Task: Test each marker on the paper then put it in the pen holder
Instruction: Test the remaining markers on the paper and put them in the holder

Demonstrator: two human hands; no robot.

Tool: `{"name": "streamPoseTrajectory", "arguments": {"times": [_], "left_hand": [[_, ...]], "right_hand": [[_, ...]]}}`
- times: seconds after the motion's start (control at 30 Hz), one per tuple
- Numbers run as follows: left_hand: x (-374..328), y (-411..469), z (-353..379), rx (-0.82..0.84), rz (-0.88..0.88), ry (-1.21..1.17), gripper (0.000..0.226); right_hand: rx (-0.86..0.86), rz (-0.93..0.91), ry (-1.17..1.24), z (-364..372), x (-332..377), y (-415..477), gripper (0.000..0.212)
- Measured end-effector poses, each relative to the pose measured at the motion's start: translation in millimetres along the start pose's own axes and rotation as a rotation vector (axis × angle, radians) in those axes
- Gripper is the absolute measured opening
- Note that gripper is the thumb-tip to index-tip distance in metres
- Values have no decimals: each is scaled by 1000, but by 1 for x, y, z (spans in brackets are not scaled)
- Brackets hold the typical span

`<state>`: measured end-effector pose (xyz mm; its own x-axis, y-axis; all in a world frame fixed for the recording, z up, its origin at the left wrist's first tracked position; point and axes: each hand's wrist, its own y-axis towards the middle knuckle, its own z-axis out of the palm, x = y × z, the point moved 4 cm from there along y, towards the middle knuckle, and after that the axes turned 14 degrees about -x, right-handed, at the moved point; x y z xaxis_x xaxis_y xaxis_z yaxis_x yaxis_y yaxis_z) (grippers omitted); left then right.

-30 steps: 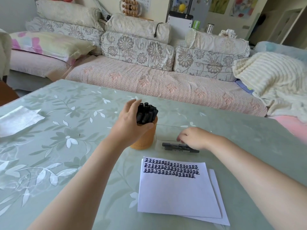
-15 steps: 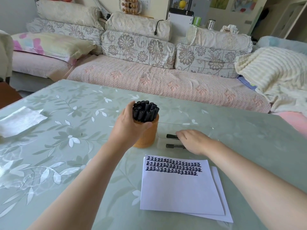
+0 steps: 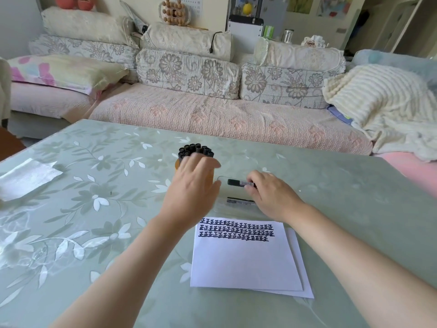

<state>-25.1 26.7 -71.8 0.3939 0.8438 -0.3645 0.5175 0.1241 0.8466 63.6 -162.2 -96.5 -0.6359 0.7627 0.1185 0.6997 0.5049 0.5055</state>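
The fingertips [image 3: 253,179] of the right hand [image 3: 272,197] pinch a slim black marker with a white barcode label [image 3: 237,182] at the far side of the clear plastic tray [image 3: 218,207], presumably bound for the white paper sheet [image 3: 246,261], while the left hand [image 3: 192,188], fingers loose and empty, hovers before the round orange pen holder [image 3: 176,164], perhaps to steady it.

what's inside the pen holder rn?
A tight bunch of black markers, standing upright with their tops above the rim. The left hand is in front of the orange pen holder and covers most of it, so the markers' lower parts are hidden.
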Motion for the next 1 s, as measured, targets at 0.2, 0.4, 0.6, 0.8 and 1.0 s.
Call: {"name": "streamPoseTrajectory", "arguments": {"times": [0.2,0.4,0.6,0.8,1.0], "left_hand": [[-13,-23,29,269,147,-23,42],[-20,-29,46,317,75,-72,18],[-11,-31,57,311,58,-14,19],[-11,-35,66,362,99,46,21],[-1,-30,61,322,68,42,22]], "right_hand": [[-45,-2,244,-22,12,-16,18],[48,107,63,-26,-3,-55,33],[0,456,375,-31,-35,-69,12],[35,385,285,-24,-40,-69,6],[-25,364,379,-8,-36,-59,15]]}}
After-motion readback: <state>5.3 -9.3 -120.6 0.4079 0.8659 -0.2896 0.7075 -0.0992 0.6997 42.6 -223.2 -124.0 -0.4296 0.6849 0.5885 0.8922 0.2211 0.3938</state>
